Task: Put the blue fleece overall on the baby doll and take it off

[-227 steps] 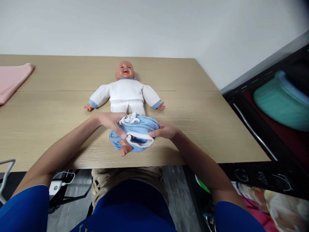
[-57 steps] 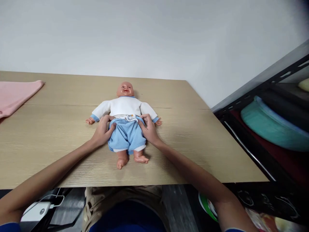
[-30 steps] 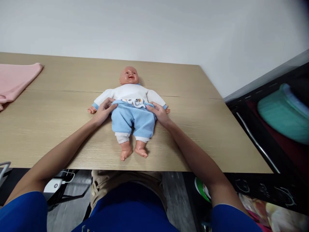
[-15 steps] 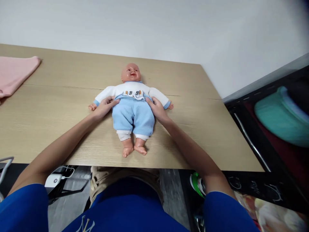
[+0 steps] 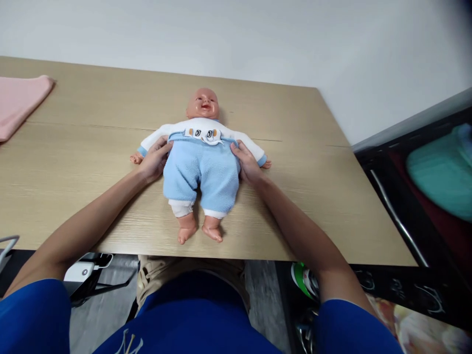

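Observation:
A baby doll (image 5: 202,104) lies on its back on the wooden table (image 5: 73,162), head away from me, feet toward me. It wears a white top with blue cuffs and light blue fleece trousers (image 5: 202,174) pulled high up to its chest. My left hand (image 5: 155,160) grips the trousers' waistband at the doll's left side as I see it. At the other side my right hand (image 5: 246,162) grips the same waistband. Both hands are closed on the fabric.
A folded pink cloth (image 5: 18,101) lies at the table's far left. A dark shelf unit (image 5: 424,196) with a teal object stands to the right. A white device with cables (image 5: 79,270) sits below the table's front edge at left.
The blue trousers went from bunched around the doll's feet to fully up its legs, then my hands pulled the waistband higher, up over the belly to the chest.

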Demonstrator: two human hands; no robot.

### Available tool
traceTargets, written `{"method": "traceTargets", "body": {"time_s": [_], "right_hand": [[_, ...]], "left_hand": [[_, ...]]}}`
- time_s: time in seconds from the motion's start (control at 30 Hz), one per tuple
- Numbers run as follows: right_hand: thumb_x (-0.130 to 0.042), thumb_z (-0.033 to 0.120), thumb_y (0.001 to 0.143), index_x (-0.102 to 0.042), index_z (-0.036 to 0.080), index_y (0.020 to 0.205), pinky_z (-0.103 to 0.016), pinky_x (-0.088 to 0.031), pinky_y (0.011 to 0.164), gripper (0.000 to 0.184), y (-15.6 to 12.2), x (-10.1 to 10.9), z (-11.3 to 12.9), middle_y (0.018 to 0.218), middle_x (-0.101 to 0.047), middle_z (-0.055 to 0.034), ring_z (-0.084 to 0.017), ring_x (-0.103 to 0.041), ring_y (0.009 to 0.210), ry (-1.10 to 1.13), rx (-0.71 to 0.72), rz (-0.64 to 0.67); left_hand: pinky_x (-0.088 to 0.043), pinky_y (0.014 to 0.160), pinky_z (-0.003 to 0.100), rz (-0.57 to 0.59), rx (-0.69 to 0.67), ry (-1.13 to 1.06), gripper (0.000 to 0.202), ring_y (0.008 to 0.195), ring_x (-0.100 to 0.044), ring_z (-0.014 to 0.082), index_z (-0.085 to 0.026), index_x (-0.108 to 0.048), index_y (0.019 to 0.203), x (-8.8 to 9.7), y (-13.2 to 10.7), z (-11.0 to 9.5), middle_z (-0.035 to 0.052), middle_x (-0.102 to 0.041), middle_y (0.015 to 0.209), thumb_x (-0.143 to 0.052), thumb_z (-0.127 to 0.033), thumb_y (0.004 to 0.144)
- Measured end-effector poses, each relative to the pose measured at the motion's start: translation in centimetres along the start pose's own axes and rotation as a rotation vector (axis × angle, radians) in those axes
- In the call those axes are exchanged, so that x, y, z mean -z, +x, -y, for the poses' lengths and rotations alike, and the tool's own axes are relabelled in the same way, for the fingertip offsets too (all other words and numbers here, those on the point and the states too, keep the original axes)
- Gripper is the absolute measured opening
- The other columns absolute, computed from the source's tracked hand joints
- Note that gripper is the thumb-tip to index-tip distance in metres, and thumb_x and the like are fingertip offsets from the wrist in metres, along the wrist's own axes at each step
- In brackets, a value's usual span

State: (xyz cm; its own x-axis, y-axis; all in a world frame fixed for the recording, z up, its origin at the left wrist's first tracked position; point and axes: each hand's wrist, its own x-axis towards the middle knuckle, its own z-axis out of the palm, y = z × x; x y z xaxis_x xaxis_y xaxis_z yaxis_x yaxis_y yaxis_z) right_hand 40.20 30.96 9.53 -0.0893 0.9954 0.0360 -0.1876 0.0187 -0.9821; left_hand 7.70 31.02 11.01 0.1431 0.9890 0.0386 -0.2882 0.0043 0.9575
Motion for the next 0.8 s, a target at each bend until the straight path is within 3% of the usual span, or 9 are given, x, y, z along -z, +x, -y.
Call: {"method": "traceTargets", "body": {"time_s": [0.13, 0.27, 0.37, 0.5, 0.6, 0.73, 0.8], "right_hand": [[-0.096, 0.078, 0.081, -0.067, 0.031, 0.103, -0.05, -0.064, 0.114, 0.059, -0.3, 0.2, 0.0, 0.105, -0.08, -0.0021, -0.03, -0.077, 0.114, -0.01, 0.03, 0.032], [-0.084, 0.077, 0.09, -0.063, 0.029, 0.101, -0.048, -0.063, 0.107, 0.053, -0.7, 0.5, 0.1, 0.101, -0.076, -0.0046, -0.03, -0.075, 0.111, -0.074, 0.086, 0.03], [-0.083, 0.078, 0.091, -0.062, 0.031, 0.105, -0.048, -0.063, 0.105, 0.053, -0.2, 0.7, 0.2, 0.106, -0.075, -0.0042, -0.031, -0.074, 0.111, -0.067, 0.153, -0.016], [-0.083, 0.084, 0.092, -0.064, 0.033, 0.109, -0.047, -0.061, 0.108, 0.057, 0.6, 0.5, -0.4, 0.112, -0.074, -0.004, -0.03, -0.071, 0.113, -0.124, 0.202, -0.029], [-0.084, 0.079, 0.094, -0.07, 0.031, 0.108, -0.045, -0.06, 0.109, 0.052, 0.0, 0.2, -1.0, 0.108, -0.074, -0.0045, -0.028, -0.069, 0.11, -0.297, 0.262, -0.1], [-0.08, 0.062, 0.105, -0.071, 0.031, 0.128, -0.051, -0.057, 0.123, 0.04, -2.0, -0.3, -0.1, 0.133, -0.073, -0.0096, -0.03, -0.067, 0.124, -0.469, 0.414, -0.301], [-0.076, 0.056, 0.109, -0.07, 0.032, 0.136, -0.057, -0.053, 0.132, 0.037, -2.1, -1.0, 1.3, 0.143, -0.07, -0.0105, -0.032, -0.065, 0.136, -0.478, 0.477, -0.284]], "left_hand": [[-0.055, 0.08, 0.037, -0.003, -0.009, 0.073, 0.031, 0.087, -0.068, 0.023, -0.021, -0.075, 0.106, 0.8, 0.2, -0.2, 0.0042, -0.071, 0.096, -0.094, -0.04, 0.091], [-0.053, 0.083, 0.04, 0.019, -0.086, 0.1, 0.046, 0.086, -0.064, 0.0251, -0.022, -0.067, 0.101, 0.9, 0.2, -0.3, 0.0038, -0.063, 0.091, -0.092, -0.061, 0.096], [-0.051, 0.081, 0.037, 0.011, -0.11, 0.073, 0.063, 0.086, -0.064, 0.0232, -0.024, -0.065, 0.105, 0.5, 0.7, -0.1, 0.0031, -0.065, 0.094, -0.098, -0.076, 0.09], [-0.051, 0.08, 0.034, -0.056, -0.173, 0.131, 0.07, 0.087, -0.065, 0.0208, -0.024, -0.068, 0.109, 0.4, 1.3, 0.3, 0.0035, -0.07, 0.1, -0.098, -0.083, 0.086], [-0.054, 0.091, 0.035, -0.097, -0.255, 0.237, 0.068, 0.094, -0.067, 0.0217, -0.024, -0.07, 0.109, 0.7, 1.1, 0.4, 0.0045, -0.073, 0.104, -0.093, -0.085, 0.091], [-0.056, 0.099, 0.036, -0.095, -0.296, 0.25, 0.062, 0.098, -0.068, 0.0236, -0.025, -0.069, 0.102, 1.2, 0.8, 0.5, 0.0035, -0.07, 0.099, -0.091, -0.082, 0.094], [-0.058, 0.096, 0.036, -0.109, -0.298, 0.223, 0.06, 0.098, -0.068, 0.0243, -0.026, -0.069, 0.103, 1.2, 0.7, 0.7, 0.0033, -0.068, 0.097, -0.091, -0.082, 0.094]]}}
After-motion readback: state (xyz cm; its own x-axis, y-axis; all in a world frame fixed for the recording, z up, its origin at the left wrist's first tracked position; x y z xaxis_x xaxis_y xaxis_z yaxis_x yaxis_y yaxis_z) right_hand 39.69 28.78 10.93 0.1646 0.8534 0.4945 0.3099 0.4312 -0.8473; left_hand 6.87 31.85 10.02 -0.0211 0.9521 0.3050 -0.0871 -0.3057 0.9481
